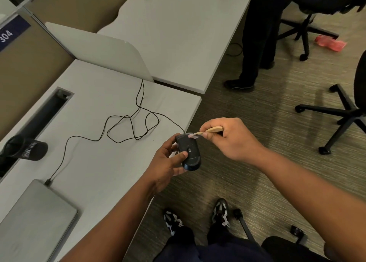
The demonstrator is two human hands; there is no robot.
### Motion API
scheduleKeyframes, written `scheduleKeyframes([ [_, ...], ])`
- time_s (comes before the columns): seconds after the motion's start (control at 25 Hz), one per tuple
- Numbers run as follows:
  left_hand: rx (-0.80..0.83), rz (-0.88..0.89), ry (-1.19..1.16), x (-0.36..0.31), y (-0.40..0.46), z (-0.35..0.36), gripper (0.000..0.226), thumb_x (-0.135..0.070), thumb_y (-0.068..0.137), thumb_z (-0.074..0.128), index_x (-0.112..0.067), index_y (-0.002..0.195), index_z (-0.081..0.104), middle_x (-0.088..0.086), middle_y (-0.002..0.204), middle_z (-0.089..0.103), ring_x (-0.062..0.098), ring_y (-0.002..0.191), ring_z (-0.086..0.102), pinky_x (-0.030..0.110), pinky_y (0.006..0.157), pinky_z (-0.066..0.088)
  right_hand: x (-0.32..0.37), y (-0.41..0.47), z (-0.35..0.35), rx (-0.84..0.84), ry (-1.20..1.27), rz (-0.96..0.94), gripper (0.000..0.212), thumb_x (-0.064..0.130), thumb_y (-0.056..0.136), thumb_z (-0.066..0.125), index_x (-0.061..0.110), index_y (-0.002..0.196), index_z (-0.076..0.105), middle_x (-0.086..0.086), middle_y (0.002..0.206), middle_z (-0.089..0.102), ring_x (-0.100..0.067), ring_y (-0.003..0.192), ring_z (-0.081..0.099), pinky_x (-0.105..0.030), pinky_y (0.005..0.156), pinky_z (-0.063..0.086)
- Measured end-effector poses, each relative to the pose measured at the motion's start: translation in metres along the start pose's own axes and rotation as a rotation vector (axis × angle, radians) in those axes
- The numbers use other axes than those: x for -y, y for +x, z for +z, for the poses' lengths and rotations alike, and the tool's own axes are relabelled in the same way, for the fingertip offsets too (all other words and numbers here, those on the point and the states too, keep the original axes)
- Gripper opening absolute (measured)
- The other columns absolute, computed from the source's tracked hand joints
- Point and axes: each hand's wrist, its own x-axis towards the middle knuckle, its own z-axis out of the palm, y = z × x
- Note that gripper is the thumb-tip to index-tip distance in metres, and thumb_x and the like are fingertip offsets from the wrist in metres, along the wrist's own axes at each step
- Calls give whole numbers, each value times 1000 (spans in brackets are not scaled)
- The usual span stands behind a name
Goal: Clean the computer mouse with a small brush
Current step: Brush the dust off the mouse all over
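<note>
We see the left hand point(168, 162) gripping the black mouse point(189, 152), fingers curled round its sides, held in the air just off the desk's point(95, 162) right edge. The right hand point(227, 137) pinches a wooden brush point(210, 131), its pale tip touching the mouse's front end where the cable point(126, 123) leaves. That cable loops across the desk to a grey laptop point(37, 212) at the near left corner.

The left hand point(168, 160) grips the mouse point(189, 151) past the desk's near corner (thumb on top), while the right hand point(227, 137) pinches the brush point(208, 131) against its front end.
</note>
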Motion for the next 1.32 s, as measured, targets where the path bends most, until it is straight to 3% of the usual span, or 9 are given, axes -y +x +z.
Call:
scheduleKeyframes([
  [0.16, 5, -14, -69, -2, 2, 3, 59, 1, 100, 63, -30, 150, 56, 17, 142, 64, 33, 118, 73, 41, 80, 64, 5, -6, 12, 80, 44, -32, 16, 14, 97, 71, 27, 101, 79, 20, 85, 70, 4, 82, 64, -11, 67, 46],
  [0.32, -13, -40, -141, -3, 2, 1, 66, -7, 90, 68, -33, 149, 54, 19, 135, 70, 37, 120, 72, 48, 87, 65, 4, -9, 11, 148, 47, 4, 16, 19, 97, 71, 34, 95, 76, 23, 75, 68, 6, 74, 62, -14, 64, 42],
  [0.48, -31, -47, -180, 1, 4, 1, 57, -1, 104, 57, -33, 151, 50, 20, 131, 73, 43, 122, 70, 55, 101, 56, 6, -11, 7, 217, 62, 74, 9, 24, 96, 72, 32, 94, 76, 31, 71, 67, 10, 70, 60, -19, 62, 40],
  [0.6, -60, -53, -226, 1, 7, 2, 58, 2, 105, 56, -32, 152, 50, 18, 126, 76, 42, 115, 74, 50, 90, 64, 6, -14, 4, 247, 41, 82, 10, 20, 95, 71, 27, 90, 76, 19, 71, 70, 7, 68, 61, -20, 61, 43],
  [0.72, -91, -62, -236, -2, 7, 3, 60, 2, 104, 58, -34, 152, 50, 19, 126, 76, 41, 110, 76, 43, 77, 67, 4, -14, 3, 122, 87, 55, 11, 20, 95, 71, 28, 90, 76, 13, 69, 68, 0, 61, 58, -22, 57, 43],
  [0.92, -112, -57, -258, -3, 6, 4, 60, -1, 103, 60, -34, 152, 48, 18, 120, 78, 38, 104, 78, 42, 71, 66, 1, -16, 10, 290, 109, 16, 13, 19, 95, 74, 31, 96, 78, 15, 87, 75, -4, 82, 67, -31, 73, 55],
  [1.08, -154, -51, -314, -4, 8, 1, 59, 2, 102, 61, -33, 148, 50, 23, 130, 71, 44, 106, 77, 43, 69, 66, -13, -18, 3, 203, 11, 42, 17, 16, 95, 73, 32, 94, 77, 11, 81, 73, -11, 74, 65, -41, 67, 57],
  [1.24, -151, -58, -285, 1, 7, 1, 61, 0, 102, 61, -33, 151, 48, 18, 119, 79, 42, 105, 78, 43, 72, 66, -6, -22, 8, 240, 104, -21, 18, 16, 95, 74, 33, 95, 78, 20, 85, 72, -6, 77, 66, -26, 66, 54],
  [1.32, -134, -55, -289, 2, 7, 3, 62, 0, 102, 61, -33, 152, 47, 17, 116, 80, 42, 106, 77, 44, 73, 66, -8, -21, 7, 231, 73, 4, 17, 16, 95, 73, 32, 94, 78, 19, 84, 72, -4, 76, 64, -25, 66, 52],
])
